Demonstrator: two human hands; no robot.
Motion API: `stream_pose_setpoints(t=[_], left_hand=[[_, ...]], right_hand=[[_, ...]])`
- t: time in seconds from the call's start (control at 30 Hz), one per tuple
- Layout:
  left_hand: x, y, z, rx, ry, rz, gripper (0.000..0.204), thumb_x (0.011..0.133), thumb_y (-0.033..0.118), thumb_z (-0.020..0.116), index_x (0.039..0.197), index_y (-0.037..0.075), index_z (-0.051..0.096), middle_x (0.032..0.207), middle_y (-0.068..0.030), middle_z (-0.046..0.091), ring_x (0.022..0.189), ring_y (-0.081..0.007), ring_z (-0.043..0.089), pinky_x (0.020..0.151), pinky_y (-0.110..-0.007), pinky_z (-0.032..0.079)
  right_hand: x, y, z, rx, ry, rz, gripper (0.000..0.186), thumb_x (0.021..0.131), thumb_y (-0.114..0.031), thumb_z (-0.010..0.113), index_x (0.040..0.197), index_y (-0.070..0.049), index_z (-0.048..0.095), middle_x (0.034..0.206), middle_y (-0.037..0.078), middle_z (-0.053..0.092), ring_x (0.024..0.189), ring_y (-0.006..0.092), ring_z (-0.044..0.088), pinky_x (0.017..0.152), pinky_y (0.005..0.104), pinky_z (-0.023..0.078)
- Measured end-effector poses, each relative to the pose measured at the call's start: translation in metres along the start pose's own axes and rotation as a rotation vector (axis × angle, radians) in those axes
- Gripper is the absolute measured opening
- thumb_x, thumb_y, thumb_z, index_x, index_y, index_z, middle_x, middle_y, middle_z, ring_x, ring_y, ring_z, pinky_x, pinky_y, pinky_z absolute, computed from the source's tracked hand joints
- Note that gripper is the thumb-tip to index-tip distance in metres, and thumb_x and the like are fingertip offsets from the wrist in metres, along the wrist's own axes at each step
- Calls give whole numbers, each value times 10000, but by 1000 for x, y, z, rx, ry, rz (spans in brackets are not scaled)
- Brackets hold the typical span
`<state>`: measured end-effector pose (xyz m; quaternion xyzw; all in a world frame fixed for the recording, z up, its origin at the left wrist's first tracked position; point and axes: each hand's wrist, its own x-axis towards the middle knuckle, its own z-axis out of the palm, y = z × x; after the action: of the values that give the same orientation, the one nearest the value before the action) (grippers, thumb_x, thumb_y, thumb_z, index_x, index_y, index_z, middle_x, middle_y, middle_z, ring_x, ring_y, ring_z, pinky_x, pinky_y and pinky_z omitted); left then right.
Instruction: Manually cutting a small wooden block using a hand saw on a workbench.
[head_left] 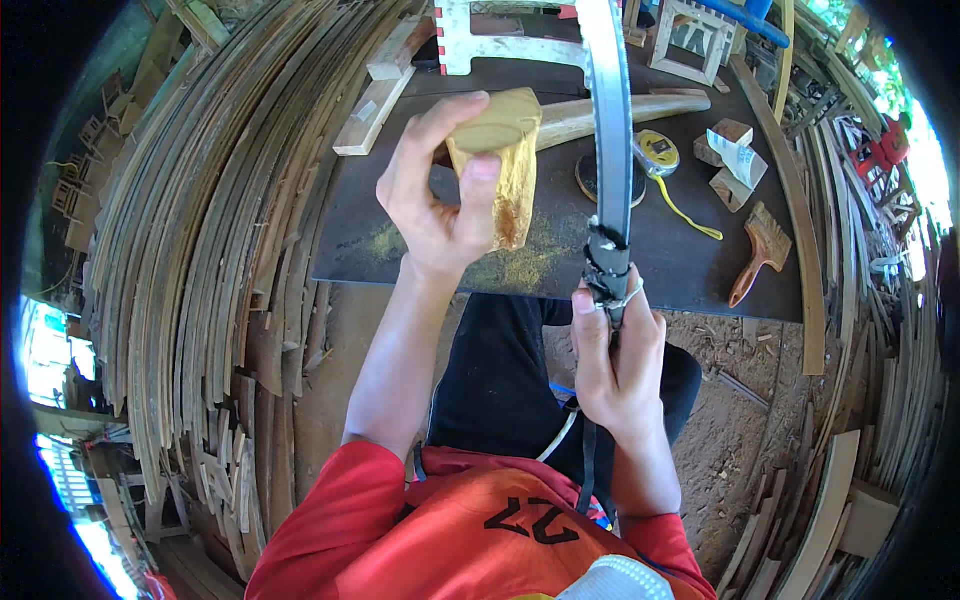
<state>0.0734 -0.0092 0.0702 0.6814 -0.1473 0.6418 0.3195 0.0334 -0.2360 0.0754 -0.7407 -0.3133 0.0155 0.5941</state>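
My left hand (435, 185) grips a yellowish wooden block (515, 200) with a rounded, flat top, raised over the dark work board (360, 220), where pale sawdust is scattered. My right hand (615, 360) holds a long flat steel blade (608, 130) by a handle wrapped in black material (607, 265), its blade pointing away from me to the right of the block. Behind the block lies a curved pale wooden piece (660, 105). A round dark object lies partly hidden behind the blade, beside a yellow tape measure (656, 152) with a yellow strap.
A brush (762, 250), several small wood offcuts (738, 180), a white stool-like frame (460, 40), a wooden frame (690, 35) and pale planks (375, 110) sit on the board. Stacked long wooden strips (200, 250) crowd both sides, over a dirt floor (740, 420).
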Motion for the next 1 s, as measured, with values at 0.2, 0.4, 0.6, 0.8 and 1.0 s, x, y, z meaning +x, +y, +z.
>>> stream_pose_setpoints(t=[0.2,0.4,0.6,0.8,1.0], left_hand=[[-6,18,1,-30,1,90,440,957,371,756,1170,-8,689,1003,-172,765,807,-280,748,696,-344,593],[-11,34,5,-57,-82,193,490,939,466,768,1157,31,705,930,-143,773,720,-254,736,626,-333,577],[-15,35,9,-48,-88,249,503,952,473,750,1189,32,696,922,-136,773,707,-241,727,600,-325,560],[-25,41,11,-160,-17,-1,780,876,663,743,1246,-19,661,919,-163,760,740,-267,733,642,-355,569],[3,63,10,-391,-633,-609,1307,770,1043,119,1078,-106,659,941,-173,719,786,-232,708,689,-355,569]], right_hand=[[-14,-7,-1,28,-63,17,165,1019,-84,626,1084,36,532,641,134,587,506,332,619,493,384,444],[-26,-14,-2,13,-74,-46,197,971,-9,616,1088,115,518,665,148,578,486,331,579,478,414,415],[-31,-20,-5,-241,0,-189,215,960,-9,630,1121,87,524,694,144,613,516,339,626,492,402,467],[-39,-18,-4,-192,-16,-100,226,954,-31,634,1135,61,537,743,146,656,559,338,663,523,409,510],[-39,-14,-14,-225,-1,-93,268,949,-27,621,1171,100,540,751,145,667,557,322,663,527,396,499]])
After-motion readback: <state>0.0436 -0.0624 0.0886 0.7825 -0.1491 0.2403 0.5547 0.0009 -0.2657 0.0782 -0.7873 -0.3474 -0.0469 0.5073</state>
